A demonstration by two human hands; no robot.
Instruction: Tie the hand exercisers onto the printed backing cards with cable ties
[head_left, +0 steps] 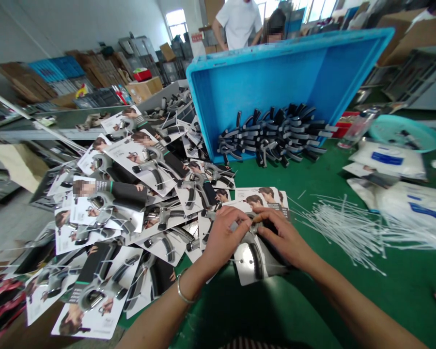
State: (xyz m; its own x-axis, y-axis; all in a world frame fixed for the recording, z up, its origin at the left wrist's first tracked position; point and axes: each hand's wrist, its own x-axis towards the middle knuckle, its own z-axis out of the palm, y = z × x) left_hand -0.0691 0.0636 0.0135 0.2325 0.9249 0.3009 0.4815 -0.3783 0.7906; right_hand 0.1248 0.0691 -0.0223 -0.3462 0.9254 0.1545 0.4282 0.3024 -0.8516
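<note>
On the green table before me lies a printed backing card (244, 271) with a grey-and-black spring hand grip (255, 257) on it. My left hand (225, 232) is closed at the top of the hand grip, thumb and fingertips pressed together. My right hand (279, 235) pinches close to the same spot from the other side and covers part of the grip. What lies between the fingertips is too small to make out. Thin white tie ends stick out from the card's lower sides. More printed cards (265, 194) are stacked just behind my hands.
A pile of carded hand grips (131, 194) covers the left side. A blue crate (290, 72) lies tipped toward me with loose hand grips (276, 135) spilling out. White cable ties (343, 230), plastic bags (417, 208) and a turquoise basin (405, 131) are at right. People stand behind the crate.
</note>
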